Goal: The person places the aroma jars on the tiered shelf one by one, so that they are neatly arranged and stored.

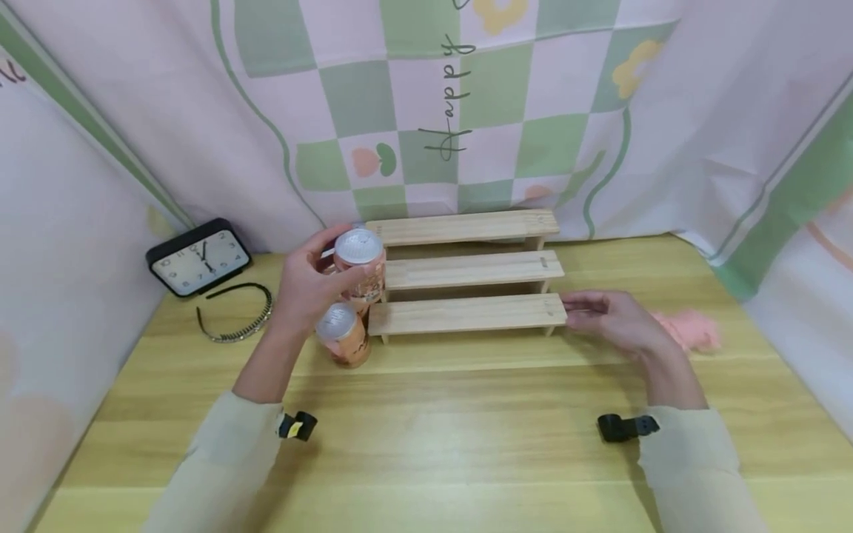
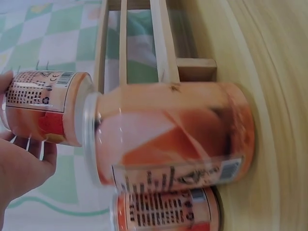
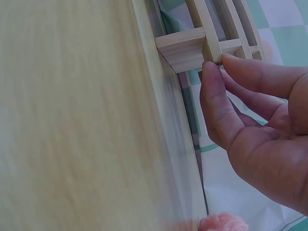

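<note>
My left hand [image 1: 308, 285] grips a peach-coloured can [image 1: 360, 275] with a silver lid, raised beside the left end of a three-step wooden rack [image 1: 466, 314]. In the left wrist view that held can [image 2: 45, 108] is tilted with its printed label showing. Below it on the table stand a second can [image 1: 343, 337] and another one partly hidden behind it, whose label [image 2: 166, 211] shows at the bottom of the left wrist view. My right hand [image 1: 609, 320] pinches the right end of the lowest step [image 3: 211, 43] between thumb and fingertips.
At the back left stands a black-framed clock [image 1: 200, 257], with a dark headband [image 1: 256, 326] lying in front of it. A fluffy pink item [image 1: 696, 331] lies on the wooden table [image 1: 466, 444] right of my right hand. A checkered cloth [image 1: 426, 96] hangs behind the rack.
</note>
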Tool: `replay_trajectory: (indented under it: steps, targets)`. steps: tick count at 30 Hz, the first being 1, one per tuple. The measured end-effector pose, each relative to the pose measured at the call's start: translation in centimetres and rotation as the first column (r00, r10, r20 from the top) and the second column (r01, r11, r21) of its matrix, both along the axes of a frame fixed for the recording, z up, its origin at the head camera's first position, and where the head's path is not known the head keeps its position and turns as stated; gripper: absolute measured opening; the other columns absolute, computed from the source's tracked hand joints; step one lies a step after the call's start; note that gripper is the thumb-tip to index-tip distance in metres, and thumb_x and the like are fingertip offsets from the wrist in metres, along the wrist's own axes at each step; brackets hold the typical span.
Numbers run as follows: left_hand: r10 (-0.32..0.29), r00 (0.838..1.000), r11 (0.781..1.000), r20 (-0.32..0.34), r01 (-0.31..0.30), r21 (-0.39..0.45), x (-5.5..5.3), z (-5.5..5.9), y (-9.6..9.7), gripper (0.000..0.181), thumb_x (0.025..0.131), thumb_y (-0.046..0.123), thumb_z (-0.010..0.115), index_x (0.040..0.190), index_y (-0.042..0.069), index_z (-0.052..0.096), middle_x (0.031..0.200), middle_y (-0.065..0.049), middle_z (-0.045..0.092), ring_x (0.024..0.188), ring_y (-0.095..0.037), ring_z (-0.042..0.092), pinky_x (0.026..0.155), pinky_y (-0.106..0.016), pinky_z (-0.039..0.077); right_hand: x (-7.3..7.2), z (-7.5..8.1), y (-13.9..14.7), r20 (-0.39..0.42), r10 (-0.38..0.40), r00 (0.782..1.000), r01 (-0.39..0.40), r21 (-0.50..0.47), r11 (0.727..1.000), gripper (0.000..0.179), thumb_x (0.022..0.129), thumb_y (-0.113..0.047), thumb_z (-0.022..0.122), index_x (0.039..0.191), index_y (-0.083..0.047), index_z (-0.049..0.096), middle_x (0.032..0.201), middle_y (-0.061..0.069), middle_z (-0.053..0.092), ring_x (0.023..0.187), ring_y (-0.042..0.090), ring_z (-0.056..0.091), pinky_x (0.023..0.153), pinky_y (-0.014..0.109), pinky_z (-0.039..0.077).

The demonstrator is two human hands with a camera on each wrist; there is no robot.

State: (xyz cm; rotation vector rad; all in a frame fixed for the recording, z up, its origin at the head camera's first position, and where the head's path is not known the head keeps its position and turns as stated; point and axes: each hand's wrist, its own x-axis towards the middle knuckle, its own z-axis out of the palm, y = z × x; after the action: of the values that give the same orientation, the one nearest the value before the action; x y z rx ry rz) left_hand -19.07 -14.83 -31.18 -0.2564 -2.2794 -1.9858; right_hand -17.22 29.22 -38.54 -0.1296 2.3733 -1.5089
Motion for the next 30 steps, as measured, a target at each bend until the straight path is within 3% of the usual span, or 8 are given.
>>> replay_trajectory:
  steps: [5, 12, 18, 22, 30]
  targets:
    - [-0.006, 1.000, 1.000, 0.001, 0.006, 0.029, -0.4, 0.2, 1.0, 0.064, 0.081, 0.012, 0.085, 0.141, 0.010, 0.060, 0.127, -0.009, 0.061, 0.103, -0.026, 0.061, 0.053, -0.030, 0.057, -0.1, 0.0, 0.0, 0.000, -0.006, 1.000, 0.006, -0.004, 1.000, 0.057, 0.099, -0.011, 0.065, 0.146, 0.012, 0.041, 0.142, 0.032, 0.049, 0.114, 0.017, 0.059, 0.092, 0.022, 0.052]
    - [-0.029, 0.999, 1.000, -0.035, 0.030, 0.000, -1.0, 0.3, 2.5, 0.065, 0.080, 0.010, 0.086, 0.139, 0.006, 0.060, 0.131, -0.010, 0.061, 0.108, -0.025, 0.060, 0.074, -0.025, 0.056, -0.2, 0.2, -0.3, 0.002, -0.013, 1.000, 0.013, 0.018, 1.000, 0.057, 0.100, -0.012, 0.065, 0.146, 0.011, 0.042, 0.142, 0.031, 0.050, 0.121, 0.031, 0.056, 0.092, 0.021, 0.052]
    - [-0.080, 0.996, 0.997, -0.038, 0.081, 0.012, -1.4, 0.4, 3.9, 0.065, 0.080, 0.014, 0.087, 0.139, 0.010, 0.061, 0.129, -0.007, 0.062, 0.101, -0.026, 0.064, 0.056, -0.032, 0.058, 0.0, 0.3, -0.2, 0.002, -0.012, 1.000, 0.012, 0.023, 1.000, 0.058, 0.098, -0.011, 0.066, 0.146, 0.011, 0.042, 0.142, 0.031, 0.050, 0.123, 0.036, 0.054, 0.092, 0.022, 0.052]
    - [-0.114, 0.993, 0.993, -0.041, 0.114, 0.012, -1.7, 0.6, 5.1, 0.065, 0.080, 0.015, 0.088, 0.139, 0.011, 0.061, 0.131, -0.006, 0.061, 0.102, -0.026, 0.064, 0.057, -0.033, 0.057, 0.2, 0.2, -0.2, -0.001, -0.011, 1.000, 0.011, 0.021, 1.000, 0.058, 0.098, -0.010, 0.066, 0.146, 0.011, 0.042, 0.142, 0.032, 0.049, 0.123, 0.036, 0.055, 0.092, 0.022, 0.052]
    - [-0.120, 0.992, 0.993, -0.049, 0.120, -0.011, -2.2, 1.3, 7.2, 0.062, 0.079, 0.016, 0.089, 0.136, 0.015, 0.065, 0.130, -0.003, 0.063, 0.109, -0.022, 0.065, 0.074, -0.031, 0.057, 0.1, 0.2, -0.3, 0.011, -0.009, 1.000, 0.009, 0.029, 1.000, 0.058, 0.100, -0.013, 0.065, 0.148, 0.009, 0.042, 0.144, 0.030, 0.049, 0.126, 0.039, 0.053, 0.091, 0.021, 0.052]
